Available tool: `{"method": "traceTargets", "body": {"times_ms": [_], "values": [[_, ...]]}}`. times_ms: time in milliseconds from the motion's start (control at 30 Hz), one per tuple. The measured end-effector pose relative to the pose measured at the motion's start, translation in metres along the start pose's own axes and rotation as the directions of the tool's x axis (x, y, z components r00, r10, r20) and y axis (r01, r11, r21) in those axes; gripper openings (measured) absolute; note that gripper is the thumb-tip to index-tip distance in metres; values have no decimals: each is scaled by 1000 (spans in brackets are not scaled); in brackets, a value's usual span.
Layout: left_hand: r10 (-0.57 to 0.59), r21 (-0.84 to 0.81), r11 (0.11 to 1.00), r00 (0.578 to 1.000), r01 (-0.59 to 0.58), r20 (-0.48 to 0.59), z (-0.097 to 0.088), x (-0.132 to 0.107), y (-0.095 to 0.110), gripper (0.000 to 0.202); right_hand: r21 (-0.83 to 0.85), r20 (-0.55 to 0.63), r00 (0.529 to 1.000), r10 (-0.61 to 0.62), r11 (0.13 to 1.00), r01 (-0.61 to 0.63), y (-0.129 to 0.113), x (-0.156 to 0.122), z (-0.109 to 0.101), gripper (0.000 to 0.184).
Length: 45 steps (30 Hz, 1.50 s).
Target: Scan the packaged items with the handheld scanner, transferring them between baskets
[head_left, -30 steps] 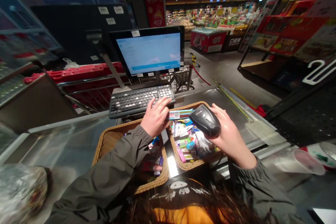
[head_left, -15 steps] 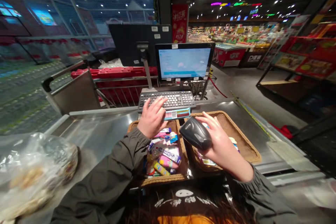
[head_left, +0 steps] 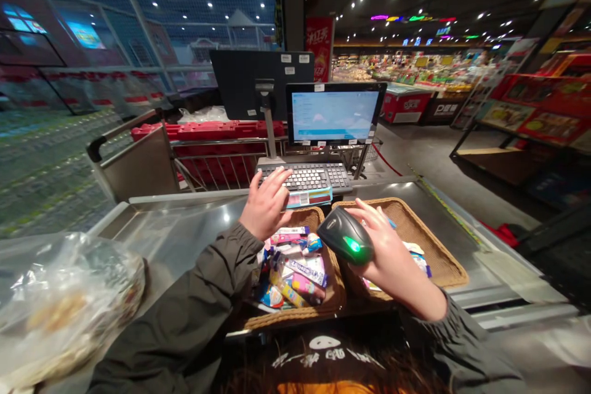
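My left hand is over the left part of the black keyboard, fingers stretched toward the keys. A slim light-blue packet with a barcode sticks out from its thumb side, along the keyboard's front edge; the grip under the palm is hidden. In my right hand is a black barcode scanner, held above the right basket with a green light glowing on its back. Below my left hand, a woven basket holds several colourful wrapped sweets. The right woven basket contains some packets.
Behind the keyboard stand a lit screen and a dark monitor back. A clear plastic bag with pale contents lies on the metal counter at left. Red items in a metal cart stand beyond the counter.
A green light has come on at the scanner. My left hand and the packet have shifted slightly left relative to the keyboard. The whole view has turned a little left.
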<state>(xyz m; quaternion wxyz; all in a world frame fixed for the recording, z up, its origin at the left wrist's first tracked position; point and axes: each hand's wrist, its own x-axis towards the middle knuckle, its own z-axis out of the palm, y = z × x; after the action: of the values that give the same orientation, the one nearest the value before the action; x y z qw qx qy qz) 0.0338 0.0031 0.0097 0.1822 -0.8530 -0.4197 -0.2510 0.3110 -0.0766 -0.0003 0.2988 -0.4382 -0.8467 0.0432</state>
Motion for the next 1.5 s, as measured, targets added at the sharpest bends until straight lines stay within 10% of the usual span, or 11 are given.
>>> {"method": "traceTargets", "body": {"times_ms": [833, 1500], "values": [[71, -117, 992, 984, -52, 165, 31, -39, -4, 18, -9, 95, 994, 46, 999, -45, 4, -7, 23, 39], [101, -275, 960, 838, 60, 537, 79, -96, 6, 39, 17, 268, 961, 72, 997, -79, 28, -12, 52, 42]]}}
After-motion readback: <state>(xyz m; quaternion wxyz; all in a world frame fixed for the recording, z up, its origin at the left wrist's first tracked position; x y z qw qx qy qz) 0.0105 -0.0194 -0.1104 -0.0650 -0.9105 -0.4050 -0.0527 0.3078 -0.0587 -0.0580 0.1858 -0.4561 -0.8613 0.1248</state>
